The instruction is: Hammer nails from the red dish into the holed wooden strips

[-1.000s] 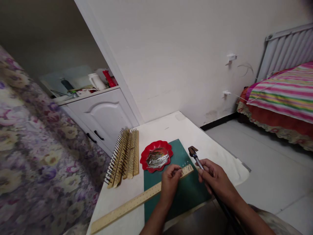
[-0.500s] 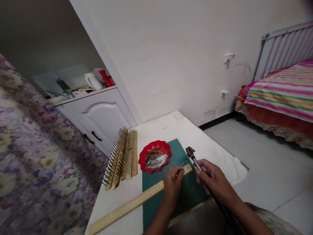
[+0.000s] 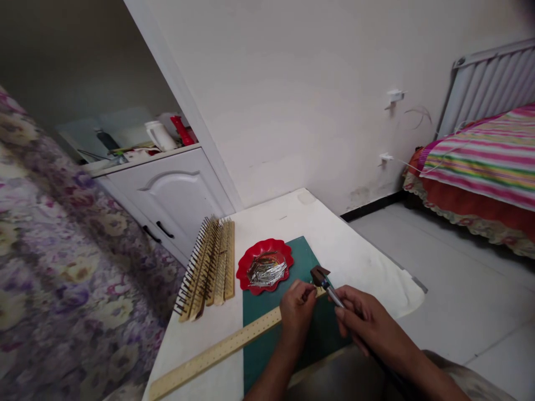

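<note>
A long wooden strip (image 3: 217,352) with a row of small holes lies slantwise across a green mat (image 3: 307,262) on a white table (image 3: 355,262). My left hand (image 3: 297,309) rests on the strip's far end, thumb and forefinger pinched on something too small to make out. My right hand (image 3: 368,323) is closed around the handle of a small hammer (image 3: 322,278), whose dark head hovers just above the strip's end, right beside my left fingertips.
A red scalloped dish (image 3: 264,266) of thin metal pins sits on the mat's far left corner. Several wooden strips set with pins (image 3: 209,267) are stacked left of it. A white cabinet (image 3: 167,195) stands behind, a floral cloth (image 3: 62,267) at left, a striped bed (image 3: 480,161) at right.
The hammer head has swung left and down, from off to the right of the strip's end to just over it beside my left fingers. My left hand stays pinched on the strip's end.
</note>
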Demonstrator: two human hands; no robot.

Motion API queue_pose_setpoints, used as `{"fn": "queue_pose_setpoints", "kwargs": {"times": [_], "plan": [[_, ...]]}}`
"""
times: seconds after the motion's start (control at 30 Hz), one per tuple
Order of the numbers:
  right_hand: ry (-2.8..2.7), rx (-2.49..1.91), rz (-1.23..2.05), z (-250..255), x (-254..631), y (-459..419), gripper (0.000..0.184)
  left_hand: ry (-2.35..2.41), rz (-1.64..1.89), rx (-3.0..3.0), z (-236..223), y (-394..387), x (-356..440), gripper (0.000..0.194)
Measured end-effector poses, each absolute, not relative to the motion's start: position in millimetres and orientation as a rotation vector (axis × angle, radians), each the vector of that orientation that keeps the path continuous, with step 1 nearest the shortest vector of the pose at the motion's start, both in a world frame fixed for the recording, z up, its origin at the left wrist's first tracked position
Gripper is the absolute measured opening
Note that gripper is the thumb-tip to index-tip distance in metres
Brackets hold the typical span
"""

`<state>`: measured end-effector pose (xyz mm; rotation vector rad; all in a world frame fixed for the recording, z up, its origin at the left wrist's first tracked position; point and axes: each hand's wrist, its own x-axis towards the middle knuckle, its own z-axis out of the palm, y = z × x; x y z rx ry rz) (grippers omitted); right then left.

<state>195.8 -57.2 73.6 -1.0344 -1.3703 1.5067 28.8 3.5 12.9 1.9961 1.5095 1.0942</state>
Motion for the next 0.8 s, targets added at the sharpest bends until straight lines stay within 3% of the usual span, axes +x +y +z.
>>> {"fn": "queue_pose_setpoints", "kwargs": {"times": [0.8], "plan": [[-1.409,-1.085,1.448,70.6,190.4,-56.7,0.008,1.54,1.086,2.0,14.7,1.4,29.2,0.014]]}}
